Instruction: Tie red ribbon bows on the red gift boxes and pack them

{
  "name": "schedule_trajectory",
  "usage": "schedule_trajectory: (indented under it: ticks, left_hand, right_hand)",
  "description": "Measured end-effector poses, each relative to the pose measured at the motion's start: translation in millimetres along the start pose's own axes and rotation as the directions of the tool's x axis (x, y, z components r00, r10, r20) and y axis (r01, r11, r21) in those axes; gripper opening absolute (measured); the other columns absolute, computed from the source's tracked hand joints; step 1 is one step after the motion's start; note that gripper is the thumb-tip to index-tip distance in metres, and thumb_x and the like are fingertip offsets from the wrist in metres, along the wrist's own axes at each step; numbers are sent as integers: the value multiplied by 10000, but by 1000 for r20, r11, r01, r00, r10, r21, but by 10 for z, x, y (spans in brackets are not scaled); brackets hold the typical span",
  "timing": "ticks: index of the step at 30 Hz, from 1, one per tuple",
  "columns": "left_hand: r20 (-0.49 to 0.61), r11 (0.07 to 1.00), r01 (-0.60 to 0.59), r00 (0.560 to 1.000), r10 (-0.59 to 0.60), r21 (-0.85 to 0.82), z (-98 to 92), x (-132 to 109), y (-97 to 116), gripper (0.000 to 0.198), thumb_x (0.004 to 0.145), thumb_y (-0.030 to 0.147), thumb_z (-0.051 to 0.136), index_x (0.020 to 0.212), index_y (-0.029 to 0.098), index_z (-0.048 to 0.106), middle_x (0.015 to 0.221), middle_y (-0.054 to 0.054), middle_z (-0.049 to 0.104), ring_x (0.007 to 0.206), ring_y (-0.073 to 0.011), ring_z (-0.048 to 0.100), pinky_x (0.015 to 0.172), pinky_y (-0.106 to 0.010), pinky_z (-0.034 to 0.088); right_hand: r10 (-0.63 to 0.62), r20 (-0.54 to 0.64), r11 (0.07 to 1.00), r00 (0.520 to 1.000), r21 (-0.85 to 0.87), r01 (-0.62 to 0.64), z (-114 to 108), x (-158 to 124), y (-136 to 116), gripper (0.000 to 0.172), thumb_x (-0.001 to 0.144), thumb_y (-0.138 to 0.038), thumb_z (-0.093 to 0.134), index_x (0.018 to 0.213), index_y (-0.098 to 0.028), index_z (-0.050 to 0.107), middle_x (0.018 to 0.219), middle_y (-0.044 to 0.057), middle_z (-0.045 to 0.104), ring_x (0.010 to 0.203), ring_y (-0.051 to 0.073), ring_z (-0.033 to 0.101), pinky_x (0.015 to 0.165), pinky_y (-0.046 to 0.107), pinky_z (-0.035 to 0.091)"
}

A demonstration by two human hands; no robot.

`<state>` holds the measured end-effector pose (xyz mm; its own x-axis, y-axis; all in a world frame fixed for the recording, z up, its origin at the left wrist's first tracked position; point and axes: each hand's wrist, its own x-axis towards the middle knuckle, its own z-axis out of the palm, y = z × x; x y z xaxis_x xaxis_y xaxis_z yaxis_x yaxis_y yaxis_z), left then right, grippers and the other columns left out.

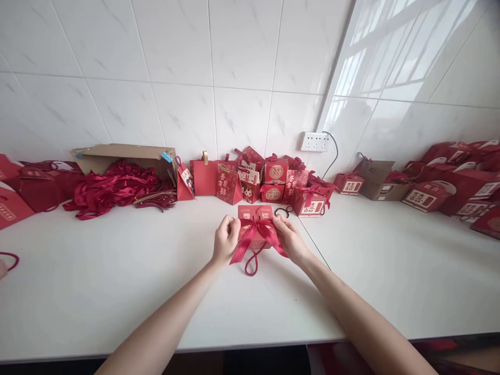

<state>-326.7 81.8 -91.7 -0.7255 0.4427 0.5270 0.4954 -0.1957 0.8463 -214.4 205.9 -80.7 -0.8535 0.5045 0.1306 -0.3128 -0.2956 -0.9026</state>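
A small red gift box (255, 211) with gold lettering sits on the white table in front of me. Across its top is a red satin ribbon (247, 241) tied in a bow, its two tails hanging down the near side. My left hand (227, 237) is closed on the bow's left loop, by the box's left edge. With thumb and fingers, my right hand (289, 237) pinches the ribbon's right side. A twisted red cord loop (252, 264) hangs from the box and lies on the table. The fingertips partly hide both bow loops.
Along the tiled wall stand several finished red boxes (311, 202). A cardboard carton (125, 151) at the left spills a heap of red ribbons (113, 187). A black ring (282, 212) lies behind my right hand. At the far left edge, another person's fingers (3, 268) show beside a red cord.
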Motion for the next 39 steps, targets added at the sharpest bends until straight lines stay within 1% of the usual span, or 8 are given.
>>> schedule_trajectory:
  ticks: [4, 6, 8, 11, 20, 25, 32, 39]
  left_hand:
    - [20, 999, 11, 1000, -12, 37, 4, 13, -10, 342, 806, 402, 465, 586, 218, 278, 526, 60, 293, 489, -95, 306, 492, -221, 310]
    - [36, 999, -2, 999, 1, 36, -3, 23, -13, 336, 807, 408, 460, 590, 217, 290, 530, 59, 295, 492, -95, 307, 496, -222, 312]
    - [37, 999, -11, 999, 9, 36, -13, 31, -16, 342, 804, 417, 462, 591, 216, 286, 532, 60, 290, 495, -94, 303, 499, -223, 310]
    - [29, 999, -5, 1000, 4, 39, -18, 40, -20, 361, 795, 435, 470, 585, 216, 274, 530, 60, 286, 498, -94, 301, 500, -225, 308]
    - [14, 999, 27, 1000, -26, -35, -6, 35, -10, 349, 778, 407, 521, 585, 212, 305, 537, 59, 306, 505, -95, 311, 512, -224, 304]
    - [30, 994, 80, 996, -78, -74, -17, 78, -53, 303, 742, 404, 555, 588, 207, 385, 524, 56, 357, 501, -99, 342, 499, -224, 301]
    - [43, 995, 54, 998, -50, -84, 14, 47, -17, 331, 776, 375, 504, 555, 208, 321, 521, 54, 306, 501, -100, 305, 500, -234, 285]
    - [27, 992, -26, 999, 29, -121, -85, 57, 98, 326, 767, 350, 525, 558, 207, 319, 520, 53, 283, 494, -98, 274, 489, -243, 257]
  right_hand:
    - [2, 3, 1000, 1000, 0, -2, -15, 13, 6, 441, 616, -486, 755, 592, -198, 422, 552, -54, 468, 493, 78, 409, 497, 211, 345]
    - [-5, 17, 1000, 1000, 16, 5, -20, 13, 7, 422, 640, -470, 746, 601, -198, 426, 546, -60, 454, 486, 75, 397, 500, 211, 342]
    - [-5, 31, 1000, 1000, 25, 5, -18, 12, 10, 406, 659, -461, 736, 611, -197, 432, 553, -58, 459, 492, 76, 401, 512, 215, 346]
    - [12, 28, 1000, 1000, 26, -13, -13, 16, 24, 423, 633, -471, 752, 605, -193, 433, 558, -53, 472, 499, 79, 408, 515, 218, 341]
    - [-30, 18, 999, 999, 30, 29, -19, 32, 49, 429, 635, -472, 748, 595, -199, 420, 541, -61, 442, 489, 78, 376, 503, 219, 327]
    - [-27, 47, 1000, 999, -3, 27, -31, 54, 71, 441, 620, -490, 752, 588, -204, 417, 539, -55, 449, 492, 87, 380, 506, 232, 332]
    - [-36, 44, 999, 998, 24, 35, -32, 49, 7, 455, 604, -472, 773, 565, -199, 412, 513, -67, 414, 466, 70, 334, 480, 220, 284]
    - [-95, 123, 995, 988, 19, 93, 33, -45, -55, 432, 671, -464, 734, 580, -202, 403, 544, -58, 398, 491, 84, 335, 504, 238, 271]
